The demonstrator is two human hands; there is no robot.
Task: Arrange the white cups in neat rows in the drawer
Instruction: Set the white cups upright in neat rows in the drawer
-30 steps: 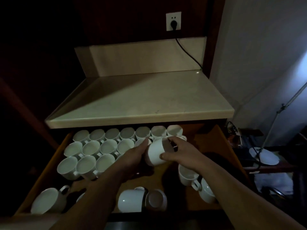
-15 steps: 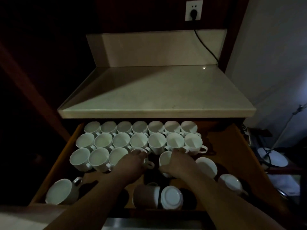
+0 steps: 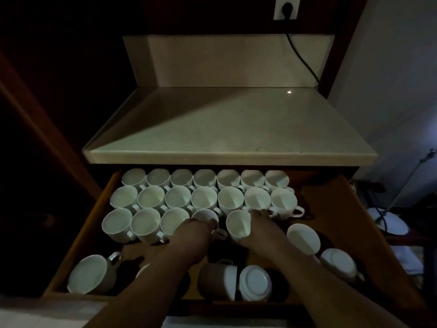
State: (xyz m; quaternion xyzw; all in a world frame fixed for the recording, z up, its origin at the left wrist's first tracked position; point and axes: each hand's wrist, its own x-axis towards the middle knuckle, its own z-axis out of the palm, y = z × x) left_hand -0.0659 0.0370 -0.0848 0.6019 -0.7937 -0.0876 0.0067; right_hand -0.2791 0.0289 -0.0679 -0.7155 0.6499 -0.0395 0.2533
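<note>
The open wooden drawer (image 3: 331,209) holds white cups. Two full rows (image 3: 205,185) of upright cups stand at the back, and a third row (image 3: 142,223) has begun on the left. My left hand (image 3: 191,235) rests over the fourth cup (image 3: 203,215) of that third row. My right hand (image 3: 262,229) grips an upright cup (image 3: 237,223) just right of it, fingers around its right side. Loose cups lie nearer the front: one tipped at the left (image 3: 89,275), two on their sides in the middle (image 3: 254,282), two at the right (image 3: 303,239).
A pale stone countertop (image 3: 231,129) overhangs the drawer's back. A wall socket with a black cable (image 3: 300,55) is above it. At the far right stands a lamp stand (image 3: 387,221) on the floor.
One second ago both hands held a cup tilted above the drawer. It now stands upright in the third row, and the view has shifted right and down.
</note>
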